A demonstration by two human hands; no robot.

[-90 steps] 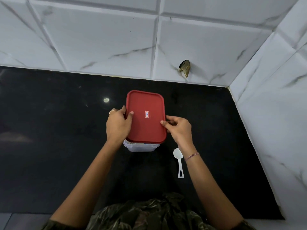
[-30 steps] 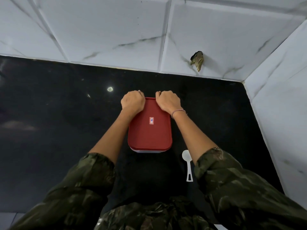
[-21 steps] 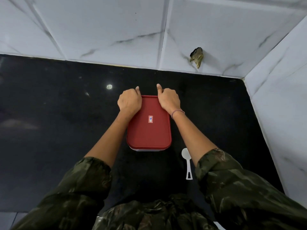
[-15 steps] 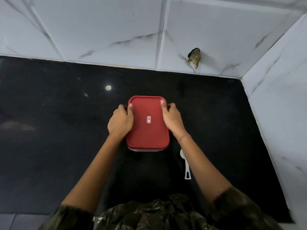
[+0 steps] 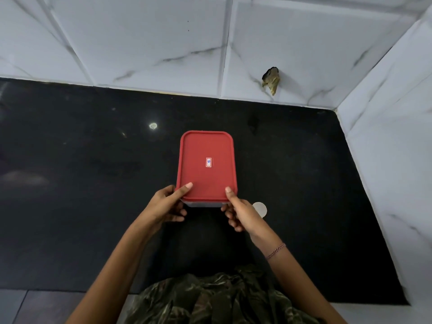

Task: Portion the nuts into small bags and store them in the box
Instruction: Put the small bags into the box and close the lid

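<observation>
The table was a glossy black stone slab set into a corner of the room. White, grey-veined wall tiles rose behind it and along its right side. A ragged dark hole broke the back wall low down, towards that corner. A small round glint of light lay on the stone, left of the box.

The box sat over the middle of the table with its red lid on and a small sticker at the lid's centre. Whether it rested on the stone or was raised could not be told.

The left hand held the near left corner in a pinching grip, thumb on the lid and fingers curled under the edge. The right hand pinched the near right corner the same way. A white spoon showed just beside the right hand, mostly hidden.
</observation>
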